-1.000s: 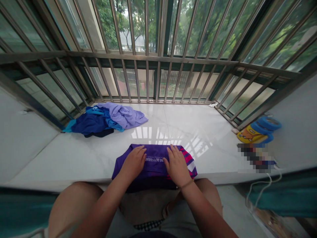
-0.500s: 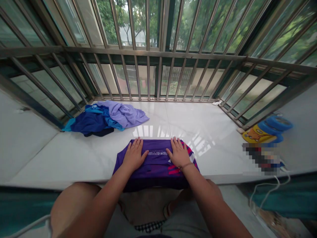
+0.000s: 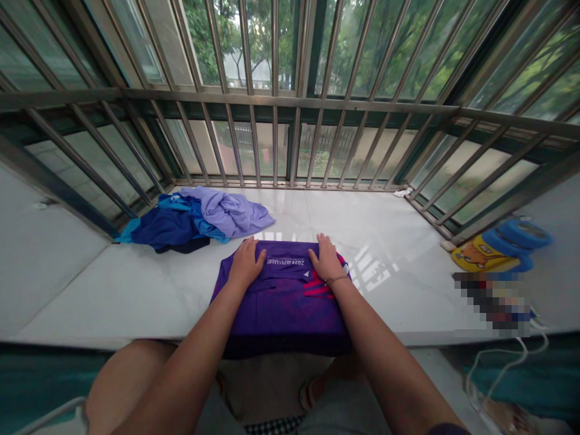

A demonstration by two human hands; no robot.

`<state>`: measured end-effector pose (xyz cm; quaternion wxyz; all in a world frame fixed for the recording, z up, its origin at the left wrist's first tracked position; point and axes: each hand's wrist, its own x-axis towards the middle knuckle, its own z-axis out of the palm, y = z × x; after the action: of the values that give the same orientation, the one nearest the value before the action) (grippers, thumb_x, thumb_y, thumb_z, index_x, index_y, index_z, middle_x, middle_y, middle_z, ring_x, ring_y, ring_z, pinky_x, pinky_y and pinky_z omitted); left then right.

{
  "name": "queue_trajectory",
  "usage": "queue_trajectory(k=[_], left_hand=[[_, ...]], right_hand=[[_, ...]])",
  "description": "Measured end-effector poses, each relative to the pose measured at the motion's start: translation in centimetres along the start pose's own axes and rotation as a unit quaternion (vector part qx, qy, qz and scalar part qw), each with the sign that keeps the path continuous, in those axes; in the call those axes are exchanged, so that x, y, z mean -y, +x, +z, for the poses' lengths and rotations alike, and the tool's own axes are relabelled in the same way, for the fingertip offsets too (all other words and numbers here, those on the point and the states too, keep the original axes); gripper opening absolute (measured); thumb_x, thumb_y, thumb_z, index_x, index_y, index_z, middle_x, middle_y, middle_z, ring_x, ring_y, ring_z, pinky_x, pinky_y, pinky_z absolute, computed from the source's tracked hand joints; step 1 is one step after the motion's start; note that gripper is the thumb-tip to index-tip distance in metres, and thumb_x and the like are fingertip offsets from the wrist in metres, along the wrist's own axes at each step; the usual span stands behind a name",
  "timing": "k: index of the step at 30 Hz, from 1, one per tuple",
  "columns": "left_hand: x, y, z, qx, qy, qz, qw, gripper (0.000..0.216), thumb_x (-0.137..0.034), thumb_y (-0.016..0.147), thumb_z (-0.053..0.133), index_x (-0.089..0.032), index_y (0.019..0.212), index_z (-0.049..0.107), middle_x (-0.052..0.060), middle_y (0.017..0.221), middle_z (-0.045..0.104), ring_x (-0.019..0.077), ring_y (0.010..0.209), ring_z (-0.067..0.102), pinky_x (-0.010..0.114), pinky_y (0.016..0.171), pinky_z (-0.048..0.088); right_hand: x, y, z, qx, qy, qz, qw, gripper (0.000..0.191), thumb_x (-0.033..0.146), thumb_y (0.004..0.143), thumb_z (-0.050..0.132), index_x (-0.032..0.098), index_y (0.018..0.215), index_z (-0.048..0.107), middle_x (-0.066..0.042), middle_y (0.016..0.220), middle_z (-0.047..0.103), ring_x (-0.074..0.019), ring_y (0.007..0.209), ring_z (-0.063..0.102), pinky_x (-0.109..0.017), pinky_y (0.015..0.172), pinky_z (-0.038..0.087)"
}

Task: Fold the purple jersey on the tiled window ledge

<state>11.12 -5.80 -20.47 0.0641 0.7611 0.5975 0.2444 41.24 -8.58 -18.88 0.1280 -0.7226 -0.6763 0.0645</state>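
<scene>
A purple T-shirt (image 3: 290,311) with white print and red stripes lies folded on the white ledge, its near part hanging over the front edge. My left hand (image 3: 245,264) rests on the shirt's far left part, fingers stretched toward the window and thumb apart. On the far right part lies my right hand (image 3: 325,260), a thin bracelet at the wrist, its fingers also extended and reaching the shirt's far edge. Both palms press on the cloth, and neither hand visibly grips it.
A heap of clothes, with a lilac garment (image 3: 231,211) and a dark blue one (image 3: 167,228), lies at the back left. At right stand a blue-and-yellow bottle (image 3: 498,244), a blurred patch and white cables (image 3: 487,350). Metal bars (image 3: 294,99) close off the window behind.
The T-shirt has slid a little away from me toward the window, with both hands moving along on it. More of its near part now shows on the ledge.
</scene>
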Motion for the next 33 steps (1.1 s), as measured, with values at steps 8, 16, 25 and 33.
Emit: queue_trajectory(k=[8, 16, 25, 33], left_hand=[[0.4, -0.1, -1.1, -0.102, -0.004, -0.143, 0.985, 0.025, -0.031, 0.100, 0.056, -0.019, 0.119, 0.065, 0.013, 0.114, 0.074, 0.0315, 0.112, 0.068, 0.043, 0.103, 0.053], [0.4, -0.2, -1.4, -0.059, 0.014, -0.120, 0.991, 0.019, -0.028, 0.099, 0.059, -0.025, 0.111, 0.072, 0.007, 0.100, 0.078, 0.0289, 0.105, 0.069, 0.040, 0.095, 0.051], [0.3, -0.2, -1.2, -0.073, 0.045, -0.122, 0.989, 0.032, -0.032, 0.101, 0.055, -0.019, 0.117, 0.080, 0.015, 0.130, 0.073, 0.0326, 0.120, 0.066, 0.044, 0.104, 0.053], [-0.3, -0.1, -0.1, 0.016, 0.081, -0.054, 0.995, 0.049, -0.035, 0.107, 0.045, -0.021, 0.149, 0.066, 0.012, 0.165, 0.057, 0.0329, 0.152, 0.050, 0.062, 0.129, 0.033]], right_hand=[[0.0, 0.2, -1.6, -0.023, -0.007, 0.126, 0.992, 0.050, 0.038, 0.107, 0.055, 0.010, 0.148, 0.050, -0.024, 0.127, 0.071, -0.0352, 0.120, 0.067, -0.044, 0.101, 0.049], [0.4, 2.5, -2.4, -0.016, -0.012, 0.114, 0.993, 0.036, 0.029, 0.110, 0.045, 0.018, 0.144, 0.052, -0.017, 0.125, 0.073, -0.0298, 0.119, 0.067, -0.038, 0.094, 0.048], [1.0, 1.5, -2.6, -0.037, -0.049, 0.057, 0.997, 0.041, 0.031, 0.110, 0.043, 0.016, 0.143, 0.061, -0.022, 0.144, 0.062, -0.0341, 0.132, 0.057, -0.045, 0.106, 0.048], [1.9, -1.8, 0.5, 0.077, -0.058, -0.072, 0.993, 0.074, 0.061, 0.112, 0.036, 0.022, 0.174, 0.032, -0.010, 0.182, 0.024, -0.0345, 0.168, 0.017, -0.060, 0.133, 0.012]])
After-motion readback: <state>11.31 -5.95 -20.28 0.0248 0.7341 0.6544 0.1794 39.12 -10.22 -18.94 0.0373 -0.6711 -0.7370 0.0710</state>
